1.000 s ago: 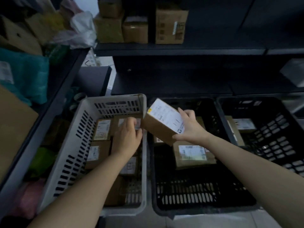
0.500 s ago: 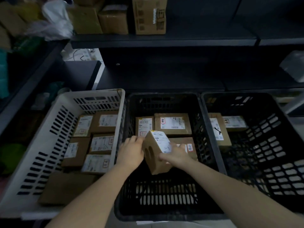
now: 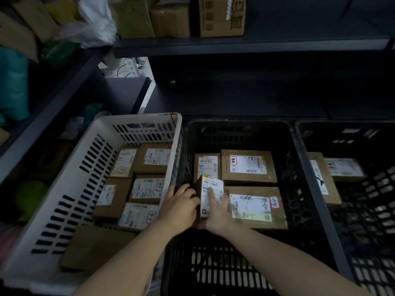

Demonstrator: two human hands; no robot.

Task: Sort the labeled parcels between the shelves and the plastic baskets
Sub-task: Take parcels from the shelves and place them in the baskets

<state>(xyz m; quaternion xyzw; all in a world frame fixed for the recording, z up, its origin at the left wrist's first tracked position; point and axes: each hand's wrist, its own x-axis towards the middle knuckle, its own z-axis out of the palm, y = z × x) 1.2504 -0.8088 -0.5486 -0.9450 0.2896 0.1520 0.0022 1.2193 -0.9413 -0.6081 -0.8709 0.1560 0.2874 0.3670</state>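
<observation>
A small parcel (image 3: 210,194) is gripped by left hand (image 3: 181,205) and right hand (image 3: 219,212) inside the partly filled middle basket (image 3: 235,124); shelf boxes (image 3: 222,16) await sorting.

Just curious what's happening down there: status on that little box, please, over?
Left hand and right hand both gripping small parcel. Parcel low in middle black basket, near its left wall. Labeled parcels crowd it behind and right.

Single head-worn view, looking forward and steeply down, close over floor baskets (image 3: 181,133), shelves (image 3: 245,47) beyond
</observation>
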